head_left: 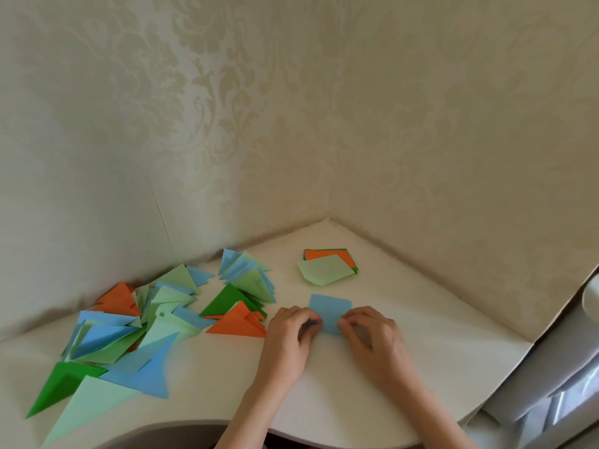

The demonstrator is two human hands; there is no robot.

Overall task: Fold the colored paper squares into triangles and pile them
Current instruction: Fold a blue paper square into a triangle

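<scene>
A fold is under way: both hands have hold of a blue paper square (330, 312) lying on the white desk (421, 351), a little toward five o'clock from the middle of the desk. The left hand (288, 328) pinches the sheet's near left edge with curled fingertips, and the right hand (369, 328) pinches the near right edge the same way. The near part of the sheet looks lifted or rolled under the fingers, while its far edge lies flat and points to twelve o'clock. I cannot tell how far the fold has gone.

My guess is that the next move calls for bringing one corner across to the opposite one, lining the edges up, then pressing a crease along the diagonal.

Both forearms come in from six o'clock, wrists low over the desk, knuckles up, the hands close together with only the sheet between them.

At one o'clock from the hands sits the stack of unfolded squares (330, 265), pale green on top of orange. From nine to eleven o'clock spreads the pile of folded triangles (146, 319), loose and overlapping.
</scene>
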